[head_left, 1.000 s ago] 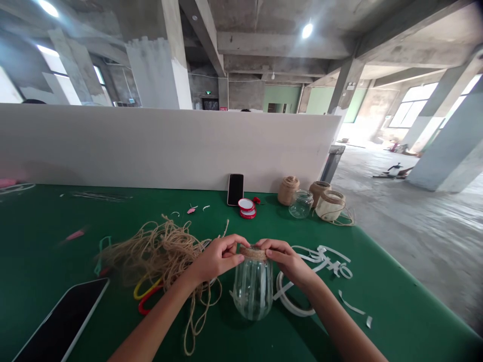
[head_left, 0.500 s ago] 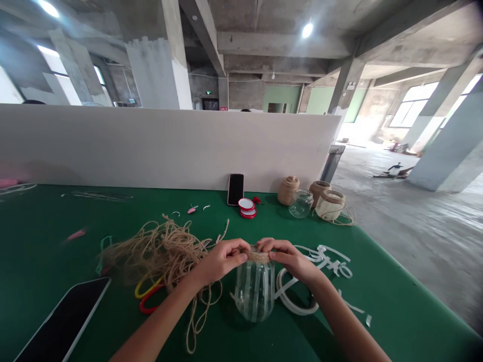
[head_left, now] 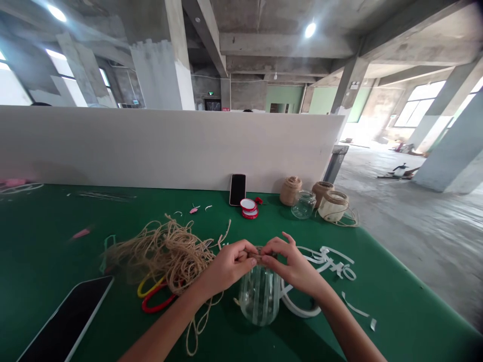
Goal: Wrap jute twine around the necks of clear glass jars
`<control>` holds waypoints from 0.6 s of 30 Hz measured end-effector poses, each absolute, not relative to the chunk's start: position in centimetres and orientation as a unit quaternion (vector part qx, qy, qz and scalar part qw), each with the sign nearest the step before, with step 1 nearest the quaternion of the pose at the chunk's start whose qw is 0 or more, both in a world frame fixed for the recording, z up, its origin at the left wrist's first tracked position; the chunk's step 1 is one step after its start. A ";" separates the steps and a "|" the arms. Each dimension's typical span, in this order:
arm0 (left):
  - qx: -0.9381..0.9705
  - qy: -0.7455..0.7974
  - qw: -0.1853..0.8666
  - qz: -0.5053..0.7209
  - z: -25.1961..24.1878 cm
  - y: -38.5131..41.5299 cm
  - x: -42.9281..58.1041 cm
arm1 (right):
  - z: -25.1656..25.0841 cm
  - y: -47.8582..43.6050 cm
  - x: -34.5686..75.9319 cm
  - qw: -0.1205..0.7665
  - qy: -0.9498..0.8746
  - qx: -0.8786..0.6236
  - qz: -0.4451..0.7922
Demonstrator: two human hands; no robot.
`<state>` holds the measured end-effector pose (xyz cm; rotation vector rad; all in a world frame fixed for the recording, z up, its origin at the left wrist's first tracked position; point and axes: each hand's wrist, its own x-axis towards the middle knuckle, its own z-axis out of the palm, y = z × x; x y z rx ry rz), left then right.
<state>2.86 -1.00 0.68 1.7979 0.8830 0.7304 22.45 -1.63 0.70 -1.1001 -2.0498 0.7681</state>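
Note:
A clear glass jar (head_left: 260,299) stands upright on the green table, with pale strips running down its side. Jute twine (head_left: 259,256) is wound around its neck. My left hand (head_left: 237,261) pinches the twine at the left front of the neck, thumb and fingers closed. From the other side my right hand (head_left: 290,262) pinches it too, its thumb close to the left one and one finger raised. The fingers hide much of the rim. Left of the jar lies a tangled heap of loose twine (head_left: 173,251).
Scissors with red and yellow handles (head_left: 158,301) lie partly under the heap. Right of the jar are a roll of white tape (head_left: 302,309) and tape scraps (head_left: 335,261). Farther back are a phone (head_left: 237,190), red-rimmed lids (head_left: 249,205), a bare jar (head_left: 303,205) and twine-wrapped jars (head_left: 290,191).
Both hands have drawn closer together at the front of the jar's neck. A finger of my right hand has lifted. The whole view has shifted slightly.

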 end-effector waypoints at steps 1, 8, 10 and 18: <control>0.739 0.361 0.485 0.298 0.6 -0.9 2.8 | 0.7 -1.6 22.5 0.337 -0.789 -0.416 0.302; 0.745 0.317 0.517 0.277 0.9 -0.4 1.8 | 1.0 -1.5 23.0 0.319 -0.791 -0.374 0.363; 0.754 0.318 0.507 0.269 0.9 -0.1 1.5 | 0.9 -1.4 23.1 0.324 -0.785 -0.381 0.365; 0.778 0.349 0.454 0.258 0.6 1.2 0.6 | 0.1 -0.7 23.2 0.374 -0.741 -0.332 0.448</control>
